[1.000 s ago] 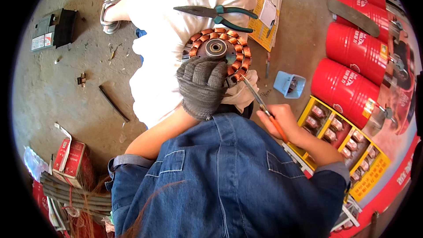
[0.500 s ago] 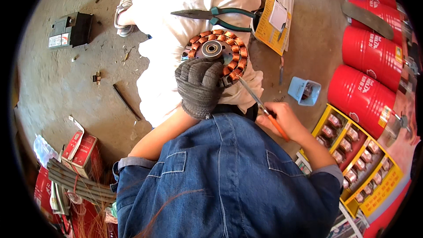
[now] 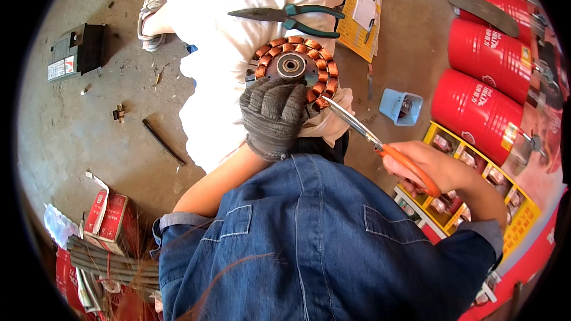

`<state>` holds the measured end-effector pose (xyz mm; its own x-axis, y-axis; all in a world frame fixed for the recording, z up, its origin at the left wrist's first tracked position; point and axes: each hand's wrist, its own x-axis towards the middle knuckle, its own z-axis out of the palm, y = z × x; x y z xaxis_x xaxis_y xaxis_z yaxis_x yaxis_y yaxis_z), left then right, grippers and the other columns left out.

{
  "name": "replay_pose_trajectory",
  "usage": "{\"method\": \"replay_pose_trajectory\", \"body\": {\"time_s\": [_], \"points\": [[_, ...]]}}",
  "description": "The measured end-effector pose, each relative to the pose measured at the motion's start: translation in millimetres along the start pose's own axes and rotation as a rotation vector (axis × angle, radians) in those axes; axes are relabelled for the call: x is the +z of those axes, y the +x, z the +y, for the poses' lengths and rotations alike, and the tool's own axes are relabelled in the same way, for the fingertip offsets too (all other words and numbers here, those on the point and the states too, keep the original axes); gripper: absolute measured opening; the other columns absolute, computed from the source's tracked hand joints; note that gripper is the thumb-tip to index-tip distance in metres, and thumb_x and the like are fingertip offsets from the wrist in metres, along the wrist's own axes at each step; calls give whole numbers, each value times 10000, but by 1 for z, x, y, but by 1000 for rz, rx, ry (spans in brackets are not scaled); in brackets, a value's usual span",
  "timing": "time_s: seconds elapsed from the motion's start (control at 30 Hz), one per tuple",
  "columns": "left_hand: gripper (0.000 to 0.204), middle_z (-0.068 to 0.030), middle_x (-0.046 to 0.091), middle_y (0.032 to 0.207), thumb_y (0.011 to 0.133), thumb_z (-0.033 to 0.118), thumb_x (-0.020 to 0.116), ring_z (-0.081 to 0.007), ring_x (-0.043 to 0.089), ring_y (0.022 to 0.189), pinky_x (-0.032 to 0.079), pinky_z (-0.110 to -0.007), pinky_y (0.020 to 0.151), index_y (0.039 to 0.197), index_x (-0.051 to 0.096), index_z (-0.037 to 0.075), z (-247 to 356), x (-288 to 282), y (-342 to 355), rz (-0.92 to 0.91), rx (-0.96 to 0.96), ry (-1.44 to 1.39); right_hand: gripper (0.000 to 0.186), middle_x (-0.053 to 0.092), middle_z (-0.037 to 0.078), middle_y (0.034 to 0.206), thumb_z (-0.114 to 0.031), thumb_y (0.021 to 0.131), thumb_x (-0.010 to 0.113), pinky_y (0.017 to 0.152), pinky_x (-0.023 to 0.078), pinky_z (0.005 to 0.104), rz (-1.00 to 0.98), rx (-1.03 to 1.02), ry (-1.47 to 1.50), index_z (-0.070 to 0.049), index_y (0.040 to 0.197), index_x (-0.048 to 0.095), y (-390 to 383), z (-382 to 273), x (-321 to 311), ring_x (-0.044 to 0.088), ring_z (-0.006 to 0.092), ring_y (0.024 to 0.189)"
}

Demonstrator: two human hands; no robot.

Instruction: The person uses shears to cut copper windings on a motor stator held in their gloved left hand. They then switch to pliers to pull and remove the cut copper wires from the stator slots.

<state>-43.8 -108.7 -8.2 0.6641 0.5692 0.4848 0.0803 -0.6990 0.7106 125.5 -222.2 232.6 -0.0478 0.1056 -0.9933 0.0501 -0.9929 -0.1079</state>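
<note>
A gloved left hand (image 3: 272, 116) grips a copper-wound ring (image 3: 323, 75) on the person's white-clothed lap (image 3: 205, 80), while the bare right hand (image 3: 439, 162) grasps orange-handled scissors (image 3: 357, 123), tips at the ring's near right edge, pliers (image 3: 262, 14) lying beyond.

- Green-handled pliers (image 3: 286, 16) and a copper-wound ring (image 3: 324, 65) are supported by the white-clad lap (image 3: 205, 77).
- A black box (image 3: 89, 47) and a blue container (image 3: 390, 104) are carried by the floor (image 3: 134, 148).

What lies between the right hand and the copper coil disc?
In the head view, scissors span that gap, held by the right hand and pointing at the coil disc.
</note>
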Motion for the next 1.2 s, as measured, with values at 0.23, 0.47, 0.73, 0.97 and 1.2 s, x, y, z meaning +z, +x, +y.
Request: {"method": "replay_pose_trajectory", "body": {"time_s": [0.23, 0.47, 0.73, 0.97, 1.2], "points": [[358, -82, 649, 1056, 734, 188, 689, -281, 630, 991, 499, -506, 874, 1078, 666, 90, -1, -4, 0, -17, 23, 7, 560, 469, 61, 573, -510, 1031, 474, 498, 386, 316, 58, 36, -281, -28, 747, 499, -3, -37, -1, 488, 168, 506], [353, -82, 643, 1063, 742, 186, 680, -274, 632, 1001, 494, -515, 889, 1082, 671, 92, -2, -7, 0, -49, 15, -15, 622, 535, 257, 617, -469, 1006, 523, 602, 461, 475, 86, 64, -591, 31, 639, 567, 0, -60, 2, 560, 463, 614], [357, -76, 652, 1036, 711, 177, 691, -281, 638, 962, 501, -509, 861, 1062, 684, 112, -4, -4, -1, -62, -37, -67, 402, 596, 252, 643, -311, 932, 646, 590, 508, 479, 442, -157, -649, -9, 673, 590, 37, 27, 36, 631, 451, 666], [363, -86, 649, 1007, 683, 198, 730, -301, 636, 943, 499, -488, 822, 1038, 686, 130, 0, -1, 1, 2, -33, -2, 251, 607, 186, 646, -184, 904, 675, 557, 496, 424, 617, -532, -436, -15, 753, 566, 90, 78, 54, 631, 380, 594], [434, -71, 667, 971, 636, 275, 835, -298, 631, 885, 470, -456, 777, 1010, 669, 128, 4, 0, 8, 23, -68, 62, 213, 613, 165, 679, -155, 845, 714, 553, 496, 426, 787, -806, -446, -18, 774, 568, 164, 110, 48, 629, 370, 611]]}}
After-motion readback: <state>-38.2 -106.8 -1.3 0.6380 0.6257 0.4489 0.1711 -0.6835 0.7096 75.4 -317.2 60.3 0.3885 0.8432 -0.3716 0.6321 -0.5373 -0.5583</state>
